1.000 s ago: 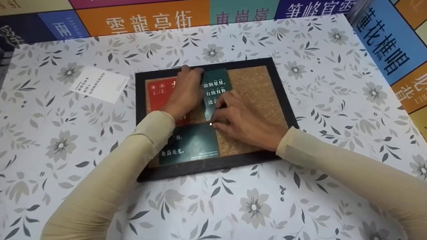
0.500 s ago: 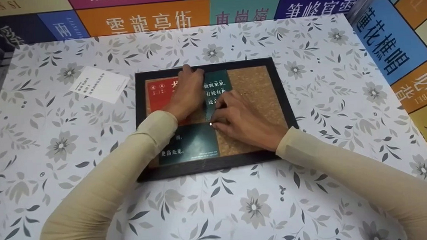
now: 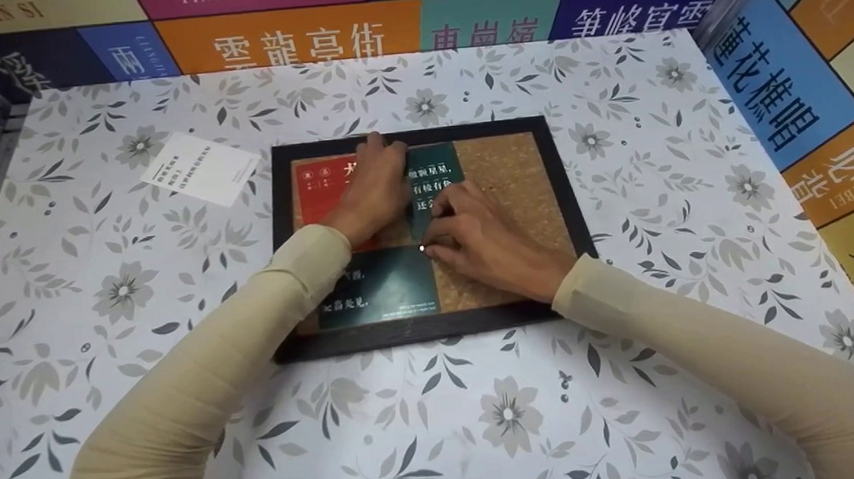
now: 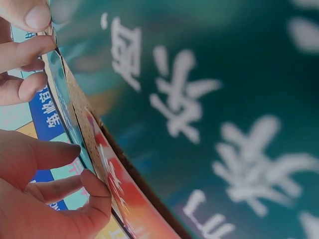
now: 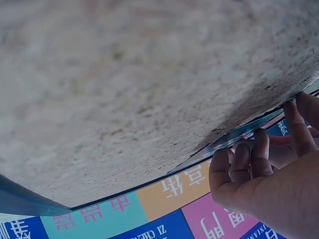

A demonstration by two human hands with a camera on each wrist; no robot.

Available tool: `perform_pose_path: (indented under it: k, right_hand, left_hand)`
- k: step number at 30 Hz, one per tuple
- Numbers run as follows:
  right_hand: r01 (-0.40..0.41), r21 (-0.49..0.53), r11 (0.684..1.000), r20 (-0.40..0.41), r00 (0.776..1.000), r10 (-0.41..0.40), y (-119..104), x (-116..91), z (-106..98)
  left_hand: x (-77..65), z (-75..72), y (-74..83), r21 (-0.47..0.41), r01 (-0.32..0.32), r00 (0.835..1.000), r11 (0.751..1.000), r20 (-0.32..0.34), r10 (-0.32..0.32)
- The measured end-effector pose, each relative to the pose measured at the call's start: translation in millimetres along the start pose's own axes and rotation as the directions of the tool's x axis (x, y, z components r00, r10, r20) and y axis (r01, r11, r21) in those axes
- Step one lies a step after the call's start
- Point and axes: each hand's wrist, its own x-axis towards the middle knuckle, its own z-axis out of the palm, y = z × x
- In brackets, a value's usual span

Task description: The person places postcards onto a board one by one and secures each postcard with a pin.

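A black-framed corkboard [image 3: 517, 188] carries a red card [image 3: 319, 202], an upper green card [image 3: 433, 160] and a lower green card [image 3: 381, 288]. White characters are printed on the cards. My left hand [image 3: 374, 187] lies over the gap between the red and upper green cards, its fingertips touching the green card's upper left part. At that card's lower left corner, my right hand [image 3: 471, 229] pinches a small shiny pin [image 3: 421, 248] between thumb and finger. The pin is mostly hidden by the fingertips. In the left wrist view, the lower green card [image 4: 199, 149] fills the foreground.
A white card [image 3: 200, 169] with dark lettering lies on the flower-patterned tabletop [image 3: 507, 414], left of the board. Colourful lettered panels [image 3: 300, 42] stand along the back and right sides. Bare cork shows on the board's right part.
My left hand has shifted very slightly over the red card, and its forearm has moved a little. My right hand keeps its place at the green card's corner.
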Motion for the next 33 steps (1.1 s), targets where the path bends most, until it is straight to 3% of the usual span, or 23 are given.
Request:
perform_pose_path:
  k: [3, 10, 15, 23, 33]
  right_hand:
    - [0.004, -0.013, 1.0, 0.0, 1.0, -0.004, 0, 1, 1]
    - [-0.005, -0.021, 1.0, 0.01, 1.0, 0.005, -1, 2, 0]
    - [-0.01, -0.022, 1.0, 0.011, 1.0, 0.01, -2, 2, 0]
    - [-0.018, -0.012, 1.0, 0.01, 1.0, 0.018, -1, 1, 0]
    - [-0.043, -0.007, 0.999, 0.013, 0.999, 0.043, 1, -3, -5]
  left_hand:
    - [-9.1, -5.1, 3.8, 0.029, -0.021, 1.0, 0.999, -0.009, 0.021]
    - [-47.5, -29.3, 38.4, 0.184, -0.046, 0.999, 0.982, -0.013, 0.049]
    - [-60.0, -29.0, 43.3, 0.203, -0.046, 0.999, 0.978, 0.037, 0.039]
    - [-67.4, -27.7, 41.1, 0.199, -0.082, 0.994, 0.977, 0.088, 0.066]
    - [-72.6, -27.6, 38.8, 0.177, -0.072, 0.991, 0.982, 0.124, 0.05]
